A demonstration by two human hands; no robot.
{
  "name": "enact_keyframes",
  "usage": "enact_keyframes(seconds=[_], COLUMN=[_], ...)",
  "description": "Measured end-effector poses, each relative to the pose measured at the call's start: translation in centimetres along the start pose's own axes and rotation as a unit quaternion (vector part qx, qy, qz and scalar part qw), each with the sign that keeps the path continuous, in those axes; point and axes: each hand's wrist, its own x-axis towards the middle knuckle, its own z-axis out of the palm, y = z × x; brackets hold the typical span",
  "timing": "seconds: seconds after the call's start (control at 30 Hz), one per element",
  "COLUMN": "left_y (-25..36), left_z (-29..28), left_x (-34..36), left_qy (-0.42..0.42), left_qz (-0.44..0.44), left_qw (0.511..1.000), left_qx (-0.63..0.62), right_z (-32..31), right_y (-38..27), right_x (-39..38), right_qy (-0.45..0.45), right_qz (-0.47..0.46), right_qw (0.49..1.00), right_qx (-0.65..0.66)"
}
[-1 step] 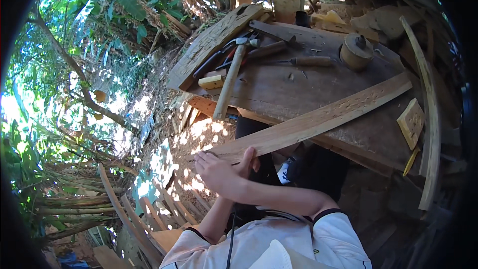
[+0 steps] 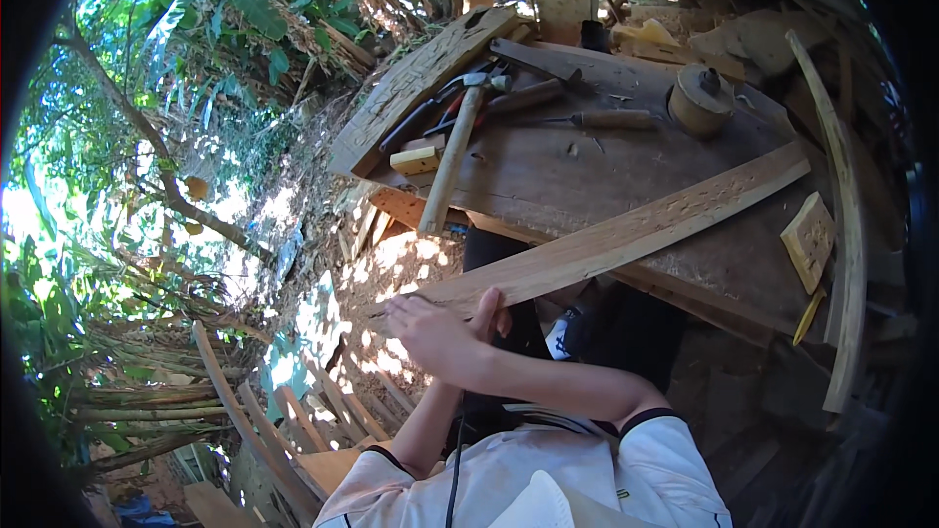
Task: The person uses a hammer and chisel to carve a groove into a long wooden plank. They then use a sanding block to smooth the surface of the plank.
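Observation:
A long wooden plank [image 2: 626, 228] slants from the workbench [image 2: 577, 176] down toward my lap, its near end overhanging the bench's front edge. My right arm crosses over my left, and my right hand [image 2: 430, 337] is closed over the plank's near end with its fingers together. Whether anything small lies under those fingers is hidden. Partly covered by the right wrist, my left hand [image 2: 486, 316] grips the plank's lower edge, its thumb standing up beside the wood.
On the bench lie a hammer [image 2: 455, 152], a handsaw [image 2: 533, 61], a wooden-handled tool [image 2: 616, 119] and a round lidded container [image 2: 700, 100]. A small wood block [image 2: 416, 160] sits by the hammer. Curved wood strips [image 2: 839, 225] lean at the right; a tree branch [image 2: 161, 152] stands left.
My right hand has shifted slightly to the right along the plank's end. The plank, my left hand and the tools look unmoved.

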Motion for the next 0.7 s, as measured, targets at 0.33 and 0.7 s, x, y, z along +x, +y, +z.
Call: enact_keyframes(seconds=[0.33, 0.7], left_y=[3.7, 4.2], left_z=[2.3, 2.7], left_x=[-1.0, -1.1], left_qy=[-0.083, -0.031], left_qz=[0.078, 0.053], left_qw=[0.986, 0.984], left_qx=[-0.126, -0.169], right_z=[-16.2, -16.1], right_y=[12.8, 12.5], right_x=[-12.1, -14.7], right_qy=[0.159, 0.203], right_qz=[0.228, 0.24], right_qw=[0.961, 0.944], right_qx=[-0.003, -0.099])
